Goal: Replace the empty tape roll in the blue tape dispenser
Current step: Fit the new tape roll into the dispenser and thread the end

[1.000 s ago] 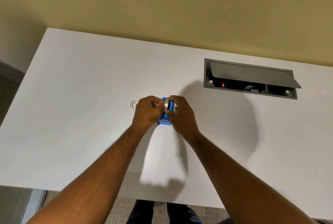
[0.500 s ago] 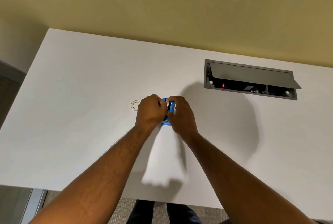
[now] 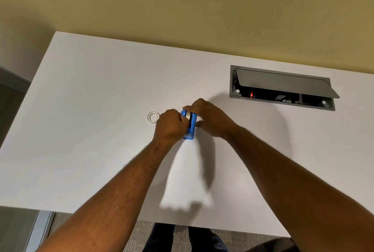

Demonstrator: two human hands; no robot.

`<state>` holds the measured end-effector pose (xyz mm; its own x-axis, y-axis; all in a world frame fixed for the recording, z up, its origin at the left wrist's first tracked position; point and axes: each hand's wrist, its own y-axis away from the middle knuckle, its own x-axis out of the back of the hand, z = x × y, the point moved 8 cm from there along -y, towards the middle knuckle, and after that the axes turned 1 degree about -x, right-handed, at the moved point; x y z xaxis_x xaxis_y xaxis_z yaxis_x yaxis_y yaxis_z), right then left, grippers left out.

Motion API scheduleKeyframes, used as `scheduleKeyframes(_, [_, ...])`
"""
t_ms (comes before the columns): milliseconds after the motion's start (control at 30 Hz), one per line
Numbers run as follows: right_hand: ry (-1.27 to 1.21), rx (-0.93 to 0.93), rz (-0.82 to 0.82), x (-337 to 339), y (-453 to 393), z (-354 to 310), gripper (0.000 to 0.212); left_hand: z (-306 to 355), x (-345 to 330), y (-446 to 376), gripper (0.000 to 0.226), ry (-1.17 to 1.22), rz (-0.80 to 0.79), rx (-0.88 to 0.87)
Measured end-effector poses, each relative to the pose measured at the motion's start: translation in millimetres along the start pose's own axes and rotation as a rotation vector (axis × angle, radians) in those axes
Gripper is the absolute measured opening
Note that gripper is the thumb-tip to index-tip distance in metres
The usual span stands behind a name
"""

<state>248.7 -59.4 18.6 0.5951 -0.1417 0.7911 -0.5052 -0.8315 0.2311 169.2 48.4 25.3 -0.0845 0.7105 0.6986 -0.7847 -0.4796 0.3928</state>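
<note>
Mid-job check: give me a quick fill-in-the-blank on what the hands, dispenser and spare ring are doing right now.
1. Both hands grip the ____ dispenser.
2. The clear ring lies on the table beside the ____ hand.
3. The right hand is nearer the recessed ____ box with its lid open.

Missing words: blue; left; grey

There are two hands: one left hand (image 3: 169, 125) and one right hand (image 3: 210, 119). There is one blue tape dispenser (image 3: 189, 128). There is one clear ring (image 3: 153, 117) that looks like a tape roll. There is one white table (image 3: 91, 110). There is one gray box (image 3: 282, 88) set into the table, with one small red light (image 3: 251, 94).
</note>
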Motion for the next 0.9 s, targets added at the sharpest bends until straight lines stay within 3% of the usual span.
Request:
scheduleKeyframes(100, [0.048,0.027,-0.029,7.1,-6.4,-7.4,0.036,-12.5,-6.4,1.8,0.034,0.176,-0.060,0.094])
scheduleKeyframes(433, [0.080,-0.057,-0.113,5.9,-15.0,-1.8,0.056,-34.8,-17.8,8.6,0.021,0.451,-0.192,0.324])
scheduleKeyframes(900, [0.098,-0.063,-0.136,3.4,-18.2,1.2,0.059,-55.0,-37.2,56.3,0.018,0.685,-0.249,0.397])
